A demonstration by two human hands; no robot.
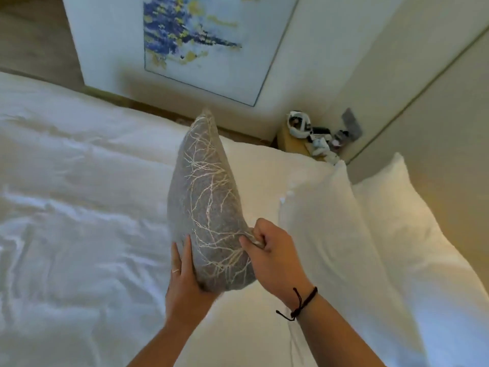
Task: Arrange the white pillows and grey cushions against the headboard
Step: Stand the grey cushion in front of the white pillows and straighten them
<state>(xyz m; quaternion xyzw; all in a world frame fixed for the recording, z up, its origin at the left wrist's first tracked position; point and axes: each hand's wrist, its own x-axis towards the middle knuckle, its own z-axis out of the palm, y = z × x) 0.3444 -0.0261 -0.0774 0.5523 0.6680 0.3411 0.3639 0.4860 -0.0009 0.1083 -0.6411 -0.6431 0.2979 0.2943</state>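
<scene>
A grey cushion with a pale branch pattern stands on edge in the middle of the view, above the white bed. My left hand cups its lower left corner, fingers flat against the fabric. My right hand pinches the cushion's near right edge. To the right, two white pillows lean toward the cream headboard: a front one and one behind it. A third white pillow lies flatter just beyond the cushion.
A rumpled white duvet fills the left half. A small wooden bedside table with a headset and small items stands in the far corner. A blue and yellow painting hangs on the far wall.
</scene>
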